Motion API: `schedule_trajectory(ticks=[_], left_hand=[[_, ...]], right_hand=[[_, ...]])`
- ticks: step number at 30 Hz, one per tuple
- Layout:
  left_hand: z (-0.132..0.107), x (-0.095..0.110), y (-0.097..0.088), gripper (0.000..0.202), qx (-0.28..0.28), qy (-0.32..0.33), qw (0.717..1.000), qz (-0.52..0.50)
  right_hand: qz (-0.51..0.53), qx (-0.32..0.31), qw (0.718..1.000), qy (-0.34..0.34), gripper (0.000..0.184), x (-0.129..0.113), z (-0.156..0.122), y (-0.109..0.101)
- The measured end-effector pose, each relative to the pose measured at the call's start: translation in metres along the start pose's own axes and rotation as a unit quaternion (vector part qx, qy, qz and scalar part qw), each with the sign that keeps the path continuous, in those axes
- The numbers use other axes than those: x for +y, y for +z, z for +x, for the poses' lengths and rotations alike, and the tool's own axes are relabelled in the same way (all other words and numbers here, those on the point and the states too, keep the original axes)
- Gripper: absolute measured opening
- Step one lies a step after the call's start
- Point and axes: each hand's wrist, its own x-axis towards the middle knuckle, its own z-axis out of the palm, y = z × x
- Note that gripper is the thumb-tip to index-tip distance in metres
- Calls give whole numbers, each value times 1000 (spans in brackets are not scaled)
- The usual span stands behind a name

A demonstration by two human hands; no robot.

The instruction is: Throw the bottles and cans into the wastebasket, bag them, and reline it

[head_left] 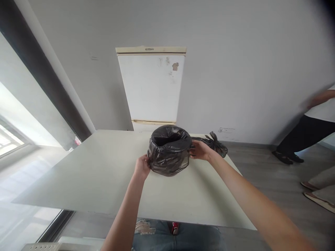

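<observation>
While both hands are raised over the pale table [99, 181], a black plastic bag [170, 158] sits between them above the far half, its open mouth facing up and its film folded outward around a round rim. Whether its base touches the tabletop, I cannot tell. The left hand [142, 167] grasps the bag's left side, thumb and fingers pressed in against the film, with some fingertips hidden. The right hand [200, 150] grasps the right side just below the rim, its fingers bent against the plastic.

Just beyond the right hand, a knotted black bag [222, 149] lies at the table's far right. A white refrigerator [151, 87] with a stained, peeling door stands past the far edge, against a grey wall [235, 69] that has a socket plate [226, 130] low on the right. To the far right, a person in dark trousers [309, 134] stands on the wood-look floor [259, 170]; nearer, another person's light trousers [324, 183] show. At the near edge are ripped jeans [157, 240] and a red shoe [175, 228].
</observation>
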Motion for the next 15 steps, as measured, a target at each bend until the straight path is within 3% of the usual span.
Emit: schedule_trajectory(ticks=[2,5,7,8,10,12,13,14,15], left_hand=[[-7,6,-3,30,43,69,997,8],[-22,10,2,37,49,181,982,25],[-30,7,10,47,-15,232,971,64],[-32,4,13,55,-53,251,962,90],[-34,-4,15,71,-116,286,941,137],[-34,-14,11,85,-153,311,923,169],[-32,-18,7,91,-166,317,916,184],[-31,-21,4,98,-175,320,909,204],[-29,-24,0,104,-178,321,901,231]], right_hand=[[-26,72,996,-38,16,-13,-11,-5],[-68,141,970,-188,24,-50,-36,4],[-226,87,891,-383,22,-81,-48,29],[-317,5,857,-406,21,-96,-49,47],[-466,-170,791,-357,20,-118,-41,87],[-548,-306,742,-236,21,-126,-20,125],[-539,-317,760,-177,24,-125,-9,140],[-501,-276,808,-141,25,-120,3,152],[-480,-253,828,-143,26,-114,14,161]])
